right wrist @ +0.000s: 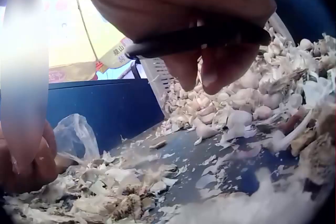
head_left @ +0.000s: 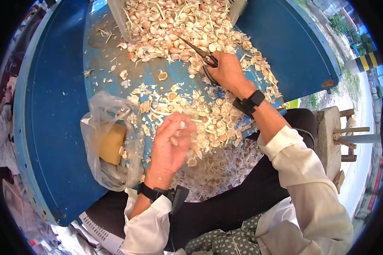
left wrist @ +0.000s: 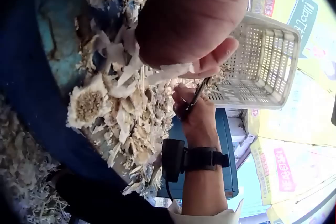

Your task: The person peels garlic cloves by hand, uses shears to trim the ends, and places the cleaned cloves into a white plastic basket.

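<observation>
My right hand (head_left: 230, 74) grips dark-handled scissors (head_left: 198, 52), whose blades point up and left over a heap of garlic cloves (head_left: 170, 29). In the right wrist view, the black handle loop (right wrist: 199, 40) crosses the curled fingers. My left hand (head_left: 172, 142) is palm up and slightly blurred, above the near garlic skins (head_left: 212, 123). Its fingers curl around pale garlic cloves (head_left: 174, 140). From the left wrist, the back of that hand hides most of what it holds.
A white plastic basket (left wrist: 268, 61) lies tipped at the far side, cloves spilling out. Left on the blue table (head_left: 55, 127) sits a clear plastic bag (head_left: 132, 170) with a yellow-brown block (head_left: 112, 143). More skins (head_left: 217, 170) lie below the near edge. A wooden stool (head_left: 327, 140) stands at right.
</observation>
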A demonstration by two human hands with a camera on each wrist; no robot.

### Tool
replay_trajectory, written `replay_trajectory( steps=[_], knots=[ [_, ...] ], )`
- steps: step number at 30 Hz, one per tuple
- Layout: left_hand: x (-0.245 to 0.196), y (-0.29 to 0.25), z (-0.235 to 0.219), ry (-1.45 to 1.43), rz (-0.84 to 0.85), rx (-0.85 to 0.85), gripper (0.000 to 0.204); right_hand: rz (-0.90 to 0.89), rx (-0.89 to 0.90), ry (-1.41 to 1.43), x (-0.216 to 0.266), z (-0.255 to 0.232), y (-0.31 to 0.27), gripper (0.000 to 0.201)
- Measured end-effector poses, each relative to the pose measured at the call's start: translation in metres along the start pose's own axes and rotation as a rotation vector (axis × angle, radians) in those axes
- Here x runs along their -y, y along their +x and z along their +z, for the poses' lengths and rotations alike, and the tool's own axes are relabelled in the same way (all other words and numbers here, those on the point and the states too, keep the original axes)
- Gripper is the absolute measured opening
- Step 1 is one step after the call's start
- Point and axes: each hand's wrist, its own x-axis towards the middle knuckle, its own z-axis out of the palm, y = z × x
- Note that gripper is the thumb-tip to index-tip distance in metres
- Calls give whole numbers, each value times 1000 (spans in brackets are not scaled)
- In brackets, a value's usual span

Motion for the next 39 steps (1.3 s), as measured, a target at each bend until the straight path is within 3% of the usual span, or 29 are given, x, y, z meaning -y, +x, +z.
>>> replay_trajectory(
  steps=[2,5,7,9,10,11,13,14,17,18,19,21,22,23,25,26,31,33,34,36,39],
  knots=[
    [4,-1,20,227,115,-175,20,-49,29,-138,-1,8,3,26],
    [2,2,-6,200,112,-78,24,-45,123,-18,-3,4,5,24],
    [-3,4,-5,126,62,-94,30,2,179,72,21,-15,-6,25],
    [-3,8,16,79,54,-196,35,-18,436,620,41,-31,-24,26],
    [-1,10,20,51,77,-228,37,15,519,655,54,-35,-27,27],
    [-1,11,16,51,78,-227,37,13,518,655,52,-28,-22,27],
    [-2,14,4,6,55,-165,34,-171,156,192,37,-4,0,26],
    [0,12,7,-31,70,-241,28,-165,105,22,32,5,9,27],
    [-4,13,3,-152,115,-119,23,-186,99,-76,33,23,17,29],
    [-3,7,1,160,173,-92,25,-199,131,-86,29,23,17,28],
    [-2,7,1,157,177,-98,25,-202,138,-82,24,23,14,28],
    [-1,11,13,212,220,-234,31,172,433,665,40,4,-5,24],
    [0,11,17,308,235,-257,36,253,562,927,44,-2,-14,22],
    [2,12,19,309,231,-257,36,257,560,928,51,-10,-24,22],
    [4,12,22,498,242,-167,39,383,803,1221,64,-20,-41,23],
    [5,10,24,633,265,-201,39,359,805,1204,64,-15,-46,23],
    [10,7,15,644,327,-238,32,300,683,1052,66,-12,-58,27],
    [9,8,17,631,342,-254,31,108,445,710,62,-8,-60,38],
    [7,6,19,599,319,-284,30,109,447,710,64,-16,-59,38],
    [2,3,18,562,297,-318,29,-231,391,96,70,-48,-55,50],
    [-7,2,18,567,292,-351,25,-428,469,-22,51,-64,-51,54]
  ],
)
